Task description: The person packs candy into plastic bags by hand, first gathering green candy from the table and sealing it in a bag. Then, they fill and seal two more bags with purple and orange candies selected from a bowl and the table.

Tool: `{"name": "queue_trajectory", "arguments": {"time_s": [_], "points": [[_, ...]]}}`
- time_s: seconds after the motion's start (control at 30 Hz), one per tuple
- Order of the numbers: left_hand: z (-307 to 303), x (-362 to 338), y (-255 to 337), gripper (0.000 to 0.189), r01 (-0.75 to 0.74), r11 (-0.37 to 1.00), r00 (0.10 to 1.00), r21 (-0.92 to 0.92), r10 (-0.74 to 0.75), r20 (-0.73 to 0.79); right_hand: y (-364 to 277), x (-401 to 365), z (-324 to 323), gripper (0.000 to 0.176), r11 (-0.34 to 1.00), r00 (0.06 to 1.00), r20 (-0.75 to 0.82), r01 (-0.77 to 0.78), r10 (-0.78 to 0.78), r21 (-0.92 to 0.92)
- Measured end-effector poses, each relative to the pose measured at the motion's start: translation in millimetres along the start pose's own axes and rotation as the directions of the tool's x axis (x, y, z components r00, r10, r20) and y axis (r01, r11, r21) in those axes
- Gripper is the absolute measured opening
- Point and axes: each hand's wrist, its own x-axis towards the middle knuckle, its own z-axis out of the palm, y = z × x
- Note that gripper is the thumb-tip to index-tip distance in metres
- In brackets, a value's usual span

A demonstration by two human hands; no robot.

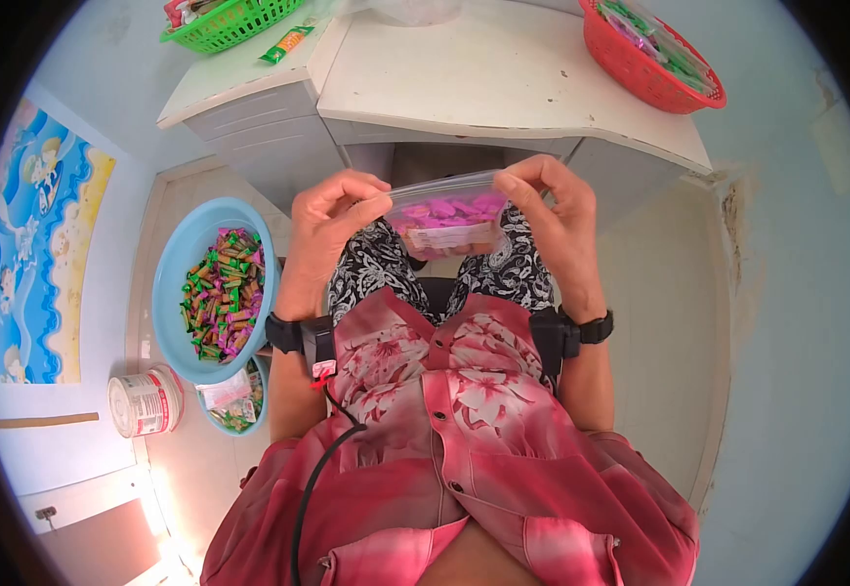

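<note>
A clear zip bag (444, 234) with purple-wrapped candies and a white label hangs between my hands, above my lap. My left hand (339, 210) pinches its top left corner between thumb and fingers. At the top right corner, my right hand (550, 200) grips the bag the same way. The bag's top edge is stretched nearly straight between them. Purple pieces show in its upper part; below the label the contents look brownish and are hard to make out.
Left of me, a blue basin (163, 293) holds many green and purple wrapped candies, above a smaller basin (265, 410). A white bucket (142, 402) stands nearby. On the white desk (444, 73) are a green basket (234, 27), a green packet (287, 44) and a red basket (630, 68).
</note>
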Motion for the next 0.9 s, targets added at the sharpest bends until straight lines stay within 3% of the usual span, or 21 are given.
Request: {"name": "queue_trajectory", "arguments": {"time_s": [0.03,0.13,0.27,0.37,0.47,0.57,0.7,0.9], "points": [[2,-1,2,0.001,0.011,0.999,1.000,-0.037,-0.011,-0.010,2,0,0,0.013,0.999,1.000,0.006,-0.020,0.019,0.035],[6,6,-2,0.004,-0.189,0.981,0.982,-0.040,0.190,0.016,11,-1,-2,0.015,0.988,0.996,0.024,-0.092,0.089,0.127],[17,9,8,0.007,-0.127,0.986,0.990,-0.110,0.133,0.049,18,-2,-12,0.016,0.988,0.986,0.080,-0.151,0.149,0.022],[19,12,8,0.010,-0.045,0.988,0.992,-0.146,0.062,0.113,16,-1,-14,0.017,0.995,0.994,0.062,-0.094,0.095,-0.028],[22,10,7,0.010,0.000,0.993,0.988,-0.115,0.017,0.151,0,5,-11,0.024,0.945,0.974,0.144,0.206,-0.174,-0.255],[18,9,4,0.011,0.030,0.999,0.981,-0.033,-0.023,0.193,-10,11,6,0.030,0.876,0.925,0.247,0.361,-0.290,-0.321],[11,5,11,0.009,0.005,0.992,0.971,0.125,-0.035,0.237,-11,11,30,0.026,0.880,0.887,0.372,0.388,-0.275,-0.273],[7,1,15,0.010,-0.046,0.985,0.979,0.166,0.011,0.203,-10,7,37,0.010,0.908,0.925,0.327,0.295,-0.194,-0.296]]}}
